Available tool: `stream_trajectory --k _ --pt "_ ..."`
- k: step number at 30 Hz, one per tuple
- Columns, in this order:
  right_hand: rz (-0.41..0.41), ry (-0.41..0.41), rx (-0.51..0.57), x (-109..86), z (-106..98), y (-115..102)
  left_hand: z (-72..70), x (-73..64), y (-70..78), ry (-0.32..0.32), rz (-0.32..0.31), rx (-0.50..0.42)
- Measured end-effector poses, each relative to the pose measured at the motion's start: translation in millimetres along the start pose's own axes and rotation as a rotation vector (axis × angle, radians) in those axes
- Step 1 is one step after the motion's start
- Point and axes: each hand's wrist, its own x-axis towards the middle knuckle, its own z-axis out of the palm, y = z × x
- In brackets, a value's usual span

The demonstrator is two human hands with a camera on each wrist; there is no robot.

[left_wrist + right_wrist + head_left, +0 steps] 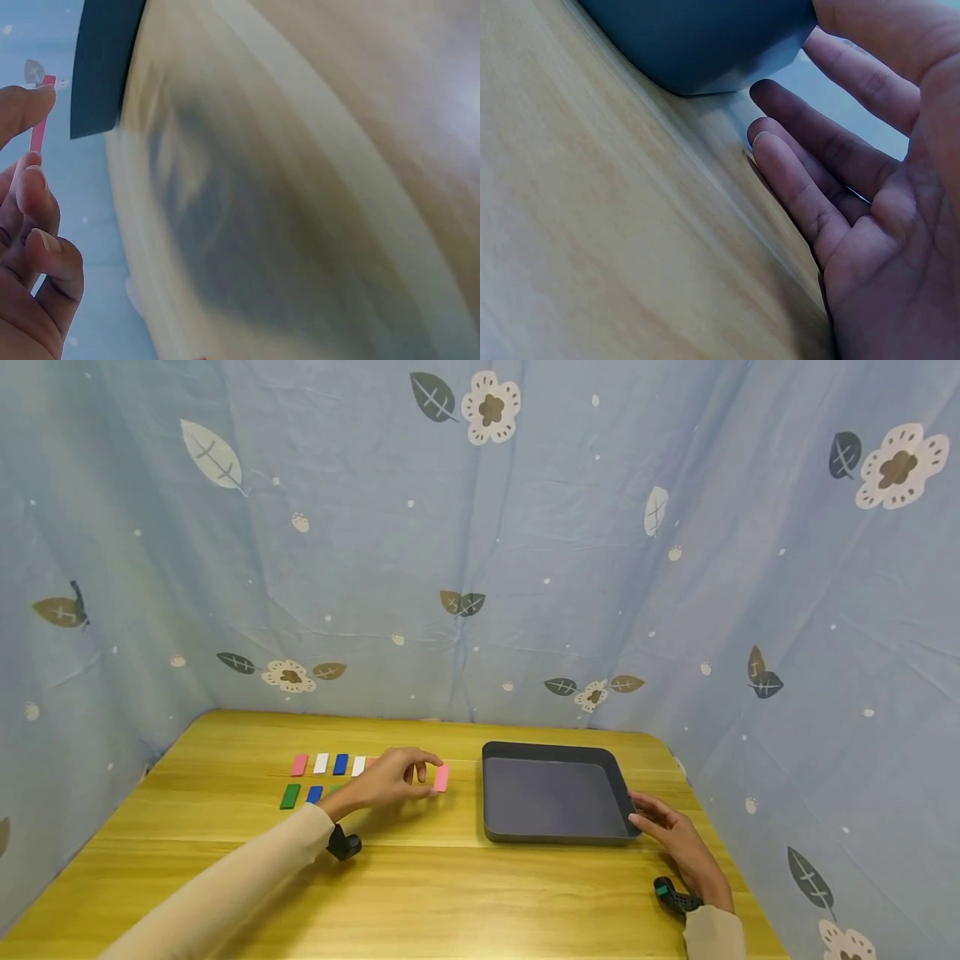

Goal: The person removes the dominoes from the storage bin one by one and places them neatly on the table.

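Between thumb and fingertips, my left hand (393,777) pinches a small flat pink block (442,778) over the table, left of a dark grey tray (558,840). In the left wrist view the pink block (39,136) shows edge-on between the thumb and a fingertip, the other fingers curled below. At the tray's right side, my right hand (678,839) holds the wall near the front corner, thumb at the rim. In the right wrist view its lower fingers (791,184) extend loosely beside the tray's corner (705,45).
Left of the tray, small blocks lie in two rows on the yellow wood table (480,893): pink (299,766), white (321,763), blue (341,764) and green (289,797) among them. My left hand and forearm partly cover the rows. A patterned blue curtain (375,568) surrounds the table.
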Motion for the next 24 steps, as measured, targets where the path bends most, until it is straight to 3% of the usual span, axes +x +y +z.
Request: stream_trajectory --k 24 --pt "0.005 -0.005 0.019 -0.5 0.9 -1.3 -6.7 -43.7 -29.7 0.030 -0.058 0.010"
